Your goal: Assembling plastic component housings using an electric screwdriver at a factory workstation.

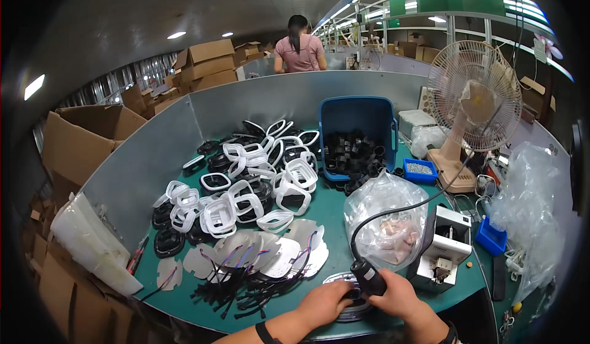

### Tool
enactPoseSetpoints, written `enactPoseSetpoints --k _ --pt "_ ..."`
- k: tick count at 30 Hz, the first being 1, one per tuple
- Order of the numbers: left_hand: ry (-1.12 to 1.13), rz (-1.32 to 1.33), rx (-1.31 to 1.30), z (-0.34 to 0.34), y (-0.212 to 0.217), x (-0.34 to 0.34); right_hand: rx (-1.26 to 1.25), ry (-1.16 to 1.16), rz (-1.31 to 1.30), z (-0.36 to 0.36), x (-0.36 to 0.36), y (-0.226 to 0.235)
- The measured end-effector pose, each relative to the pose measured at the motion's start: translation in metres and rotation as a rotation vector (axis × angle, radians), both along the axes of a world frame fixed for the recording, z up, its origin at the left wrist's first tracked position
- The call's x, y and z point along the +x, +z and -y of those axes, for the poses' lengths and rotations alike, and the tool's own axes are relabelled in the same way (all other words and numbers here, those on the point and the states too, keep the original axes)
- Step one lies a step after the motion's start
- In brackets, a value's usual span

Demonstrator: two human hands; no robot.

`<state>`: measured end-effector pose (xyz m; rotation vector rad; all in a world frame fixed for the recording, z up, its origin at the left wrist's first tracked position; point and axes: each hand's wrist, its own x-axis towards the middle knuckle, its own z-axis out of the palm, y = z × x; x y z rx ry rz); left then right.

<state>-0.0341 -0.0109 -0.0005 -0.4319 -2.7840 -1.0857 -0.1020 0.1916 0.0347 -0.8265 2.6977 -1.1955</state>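
Note:
At the table's front edge, my right hand [396, 295] is wrapped round a black electric screwdriver [367, 277], whose cable arches up to the right. The driver's tip points down and is hidden by my hands. Below it lies a round, ringed housing [351, 315], grey and clear at the rim. My left hand [326, 302] grips this housing from the left, fingers bent close to the driver. Just left are overlapping pale metal plates [283, 259] with coloured leads and black cables [230, 295]. Behind them, white square frames [301, 173] and black housings [169, 242] are heaped up.
A blue bin [356, 106] of black parts stands at the back. Right of it are a blue screw tray [420, 169], a clear bag [384, 221], a white-and-black machine [452, 241] and a fan [476, 98]. Metal partitions [258, 95] edge the table; a person [300, 52] is beyond.

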Motion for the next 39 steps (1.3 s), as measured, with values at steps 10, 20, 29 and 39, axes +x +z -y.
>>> enactPoseSetpoints --k 10,20,29,39 --pt "0.032 0.015 -0.026 0.006 -0.021 -0.004 0.202 0.008 -0.023 0.004 0.003 -0.018" --pt "0.048 0.023 0.063 0.007 -0.012 -0.004 0.271 0.054 0.014 0.005 -0.001 -0.024" --pt "0.036 0.059 0.026 0.009 -0.017 -0.006 0.252 0.086 0.031 0.006 -0.004 -0.024" --pt "0.028 0.066 0.06 0.01 -0.015 -0.008 0.19 0.105 0.092 0.005 -0.008 -0.025"
